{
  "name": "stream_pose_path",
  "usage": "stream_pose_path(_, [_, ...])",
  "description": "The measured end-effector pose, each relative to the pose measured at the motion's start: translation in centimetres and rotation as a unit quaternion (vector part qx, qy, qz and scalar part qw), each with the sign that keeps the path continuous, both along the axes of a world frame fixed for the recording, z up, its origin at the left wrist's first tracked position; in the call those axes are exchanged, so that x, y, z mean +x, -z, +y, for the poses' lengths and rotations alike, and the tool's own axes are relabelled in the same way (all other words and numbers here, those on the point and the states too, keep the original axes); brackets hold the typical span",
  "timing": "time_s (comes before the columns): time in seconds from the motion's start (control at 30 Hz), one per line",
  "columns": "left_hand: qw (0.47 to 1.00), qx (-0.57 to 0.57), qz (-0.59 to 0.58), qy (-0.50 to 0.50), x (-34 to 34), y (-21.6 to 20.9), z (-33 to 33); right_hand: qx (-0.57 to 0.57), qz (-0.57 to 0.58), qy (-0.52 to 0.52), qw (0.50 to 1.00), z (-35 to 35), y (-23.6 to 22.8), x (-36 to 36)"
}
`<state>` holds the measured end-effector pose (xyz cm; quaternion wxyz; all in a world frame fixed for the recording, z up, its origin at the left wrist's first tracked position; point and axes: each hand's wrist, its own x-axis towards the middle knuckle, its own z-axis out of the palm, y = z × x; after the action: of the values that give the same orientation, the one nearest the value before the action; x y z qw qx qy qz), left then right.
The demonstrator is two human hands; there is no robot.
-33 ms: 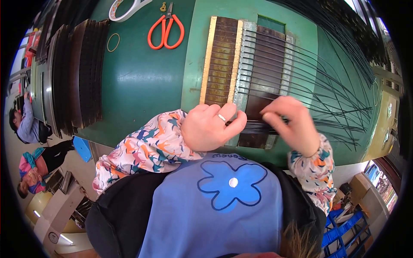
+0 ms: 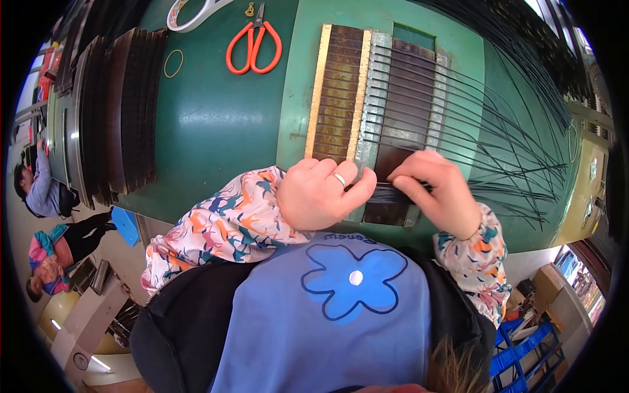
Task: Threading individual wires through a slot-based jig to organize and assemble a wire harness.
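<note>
A slotted metal fixture [image 2: 338,98] with brass-coloured edges stands on a green board. Thin black wires [image 2: 406,92] run side by side from it across a dark plate [image 2: 401,144] and fan out to the right. My left hand [image 2: 321,193], with a ring on one finger, is closed over the fixture's near end; its curled fingertips hide what they grip. Just right of it, my right hand [image 2: 442,190] pinches thumb and forefinger together over the dark plate, at a black wire. Below the fingertips lies a bundle of black wires [image 2: 390,194].
Orange-handled scissors [image 2: 253,49], a roll of white tape [image 2: 190,16] and a rubber band [image 2: 173,63] lie at the far left. Dark stacked slotted strips [image 2: 128,111] line the left edge. More black wires [image 2: 524,52] pile up at the far right. Two people are in the left background.
My right hand has moved slightly left, closer to my left hand, and its thumb and forefinger have come over the dark plate. My left hand is almost unmoved.
</note>
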<state>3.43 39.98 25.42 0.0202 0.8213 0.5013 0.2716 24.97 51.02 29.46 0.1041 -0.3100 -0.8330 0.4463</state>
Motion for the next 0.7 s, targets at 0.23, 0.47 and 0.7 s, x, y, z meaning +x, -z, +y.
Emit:
stream_pose_path(0.23, [0.998,-0.005,-0.013,-0.065,-0.1,0.2,-0.8,0.020,0.021,0.032,0.999,-0.5,0.8,-0.7])
stream_pose_path(0.47, [0.998,0.002,-0.010,-0.068,-0.3,0.6,-1.0,0.051,-0.040,0.073,0.995,-0.9,1.2,-1.7])
stream_pose_path(0.7, [0.998,-0.006,0.005,-0.065,-0.1,0.9,-0.9,0.086,-0.053,0.064,0.993,-1.0,2.0,-2.6])
